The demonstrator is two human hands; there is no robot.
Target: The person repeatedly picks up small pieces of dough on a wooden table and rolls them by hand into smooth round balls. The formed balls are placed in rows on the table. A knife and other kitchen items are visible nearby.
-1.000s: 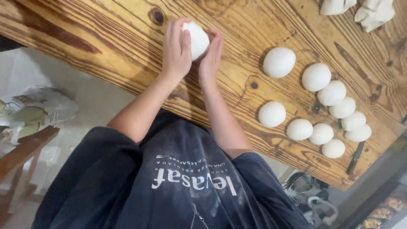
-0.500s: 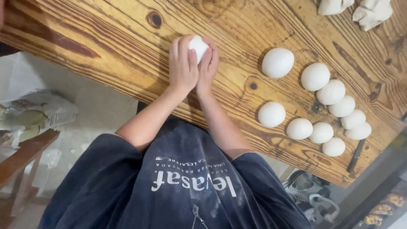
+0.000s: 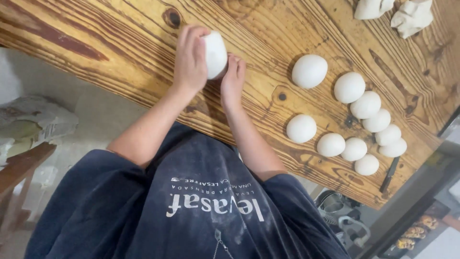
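**Dough ball turned up on edge between the hands**

Vs. half a sec ago, the dough ball [image 3: 215, 55] shows more and sits taller, tipped on its side over the wooden table [image 3: 96, 38]. It was tucked lower btwn the palms then. Left hand [image 3: 189, 60] has fingers curled together over its top and back. Right hand [image 3: 233, 79] lies flat, fingers pressed together against its lower side. Prob. still mid-shaping, not set down.

Table's near edge runs right under the wrists. Bare wood is to the left and beyond. Finished balls [image 3: 366, 105] stand well apart to the right, w/ dough scraps [image 3: 412, 17] at the far corner.
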